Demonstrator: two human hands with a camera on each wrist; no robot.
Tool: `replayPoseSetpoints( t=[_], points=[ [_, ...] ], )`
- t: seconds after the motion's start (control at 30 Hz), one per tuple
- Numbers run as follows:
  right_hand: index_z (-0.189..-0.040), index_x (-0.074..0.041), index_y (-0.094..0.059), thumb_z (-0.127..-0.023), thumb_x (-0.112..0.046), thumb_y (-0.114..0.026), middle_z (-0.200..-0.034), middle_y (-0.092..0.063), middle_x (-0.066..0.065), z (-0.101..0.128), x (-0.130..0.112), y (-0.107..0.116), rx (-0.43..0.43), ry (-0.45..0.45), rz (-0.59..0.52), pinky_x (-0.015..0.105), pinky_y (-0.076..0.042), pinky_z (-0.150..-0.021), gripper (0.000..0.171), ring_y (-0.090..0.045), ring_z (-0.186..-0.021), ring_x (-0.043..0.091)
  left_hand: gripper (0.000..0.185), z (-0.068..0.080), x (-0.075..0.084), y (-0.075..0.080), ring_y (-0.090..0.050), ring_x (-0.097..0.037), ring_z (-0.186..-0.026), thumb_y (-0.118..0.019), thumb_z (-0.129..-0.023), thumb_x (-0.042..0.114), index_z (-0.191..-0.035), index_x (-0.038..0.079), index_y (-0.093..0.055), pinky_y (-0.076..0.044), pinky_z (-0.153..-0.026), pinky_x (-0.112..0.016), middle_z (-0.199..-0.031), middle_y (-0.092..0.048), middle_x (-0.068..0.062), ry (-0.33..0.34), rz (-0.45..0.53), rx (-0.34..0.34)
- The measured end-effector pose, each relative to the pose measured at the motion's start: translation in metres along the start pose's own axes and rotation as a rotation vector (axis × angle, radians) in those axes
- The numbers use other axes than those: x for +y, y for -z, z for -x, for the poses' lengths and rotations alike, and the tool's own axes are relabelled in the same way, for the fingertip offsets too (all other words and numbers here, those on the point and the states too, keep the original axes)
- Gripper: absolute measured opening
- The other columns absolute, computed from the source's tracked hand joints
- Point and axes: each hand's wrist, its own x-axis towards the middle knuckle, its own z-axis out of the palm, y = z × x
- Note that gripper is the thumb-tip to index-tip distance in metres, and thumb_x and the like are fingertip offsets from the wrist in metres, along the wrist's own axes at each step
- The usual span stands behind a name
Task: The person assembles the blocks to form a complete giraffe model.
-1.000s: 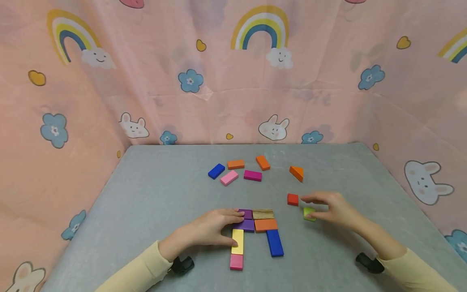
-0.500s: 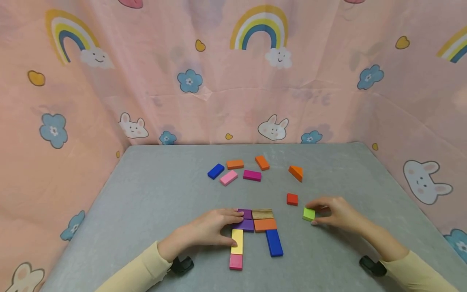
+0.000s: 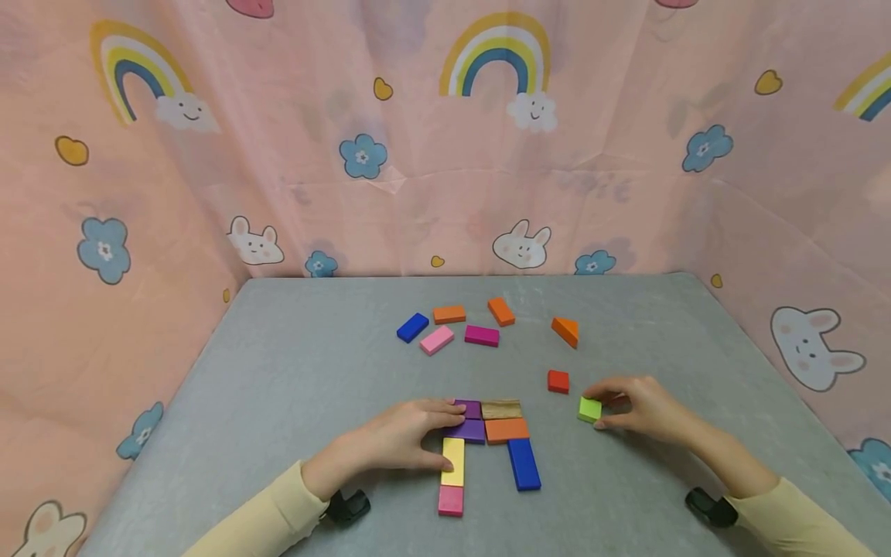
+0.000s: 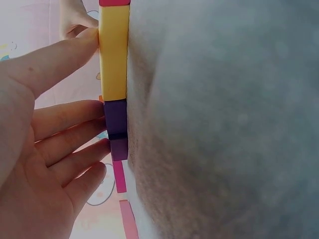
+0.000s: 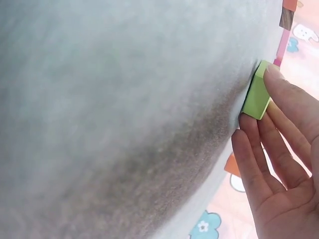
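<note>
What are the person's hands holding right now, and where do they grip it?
The right hand pinches the small lime-green square block by its side edges, on the grey table. The left hand holds nothing; it rests against the yellow rectangular block and purple blocks.

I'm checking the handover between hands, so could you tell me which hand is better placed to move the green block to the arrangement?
The right hand: its fingers already pinch the green block. The left hand rests against the arranged blocks, probably steadying them.
</note>
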Motion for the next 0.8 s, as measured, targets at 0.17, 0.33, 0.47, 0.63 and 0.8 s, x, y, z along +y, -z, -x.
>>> replayPoseSetpoints(
  t=[0.17,0.33,0.47,0.63,0.8],
  points=[
    [-0.106,-0.011,-0.071,-0.076,-0.028,-0.079,-0.102,-0.071,0.000,0.000,-0.005,-0.002,0.013,0.018,-0.014,0.028,-0.057,-0.074,0.036,-0.066,-0.090,0.004,0.062,-0.001,0.000,0.000,-0.044,-0.016,-0.133,-0.067,-0.084,0.047,-0.135,0.014,-0.054,-0.041,-0.105,-0.037,-0.144,-0.048,0.002,0.000,0.007,-0.008],
    [-0.110,-0.017,-0.070,-0.077,-0.028,-0.078,-0.103,-0.070,-0.006,-0.002,-0.017,-0.005,0.024,0.070,-0.002,0.025,-0.056,-0.075,0.035,-0.064,-0.091,0.002,0.062,0.000,0.001,0.001,-0.043,-0.015,-0.134,-0.067,-0.085,0.047,-0.136,0.014,-0.053,-0.040,-0.106,-0.036,-0.144,-0.047,0.003,0.014,0.011,-0.017],
    [-0.111,-0.020,-0.069,-0.076,-0.026,-0.079,-0.103,-0.069,-0.008,-0.005,-0.027,-0.009,0.040,0.156,0.013,0.026,-0.056,-0.073,0.037,-0.064,-0.089,0.003,0.063,0.000,0.001,0.001,-0.043,-0.014,-0.134,-0.067,-0.084,0.047,-0.136,0.015,-0.053,-0.040,-0.106,-0.036,-0.144,-0.047,0.003,0.018,0.005,-0.018],
    [-0.110,-0.017,-0.070,-0.075,-0.021,-0.080,-0.102,-0.070,-0.006,-0.010,-0.040,-0.016,0.024,0.261,-0.021,0.029,-0.057,-0.071,0.038,-0.066,-0.087,0.004,0.063,0.000,0.000,0.000,-0.044,-0.015,-0.134,-0.067,-0.084,0.048,-0.135,0.014,-0.054,-0.041,-0.106,-0.036,-0.144,-0.048,0.003,0.010,0.004,-0.013],
    [-0.111,-0.018,-0.069,-0.077,-0.023,-0.079,-0.104,-0.069,-0.007,-0.014,-0.053,-0.023,-0.038,0.263,-0.073,0.029,-0.057,-0.072,0.036,-0.066,-0.090,0.004,0.063,0.000,0.000,0.001,-0.043,-0.015,-0.134,-0.067,-0.084,0.047,-0.136,0.014,-0.053,-0.041,-0.106,-0.036,-0.144,-0.047,0.002,0.018,0.021,-0.021]
  ],
)
